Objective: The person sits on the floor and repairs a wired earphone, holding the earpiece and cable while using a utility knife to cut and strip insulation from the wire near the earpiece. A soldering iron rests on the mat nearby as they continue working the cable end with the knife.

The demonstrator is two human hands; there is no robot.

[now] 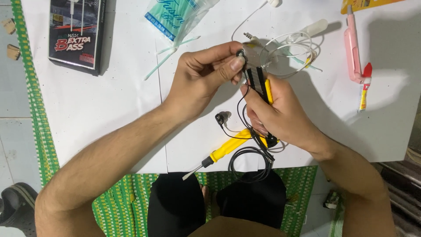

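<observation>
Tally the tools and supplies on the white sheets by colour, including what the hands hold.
Yellow: 2, the utility knife in the right hand and the screwdriver
Black: 2, the earphones, one bud pinched by the left hand, and the box
White: 1, the earphone set
Pink: 1, the tool
Green: 1, the swab pack
Total: 7

A home floor workspace: white paper sheets (pixel 109 101) over a green woven mat (pixel 39 127) on tiles, sandal (pixel 15 206) left of the hands
</observation>
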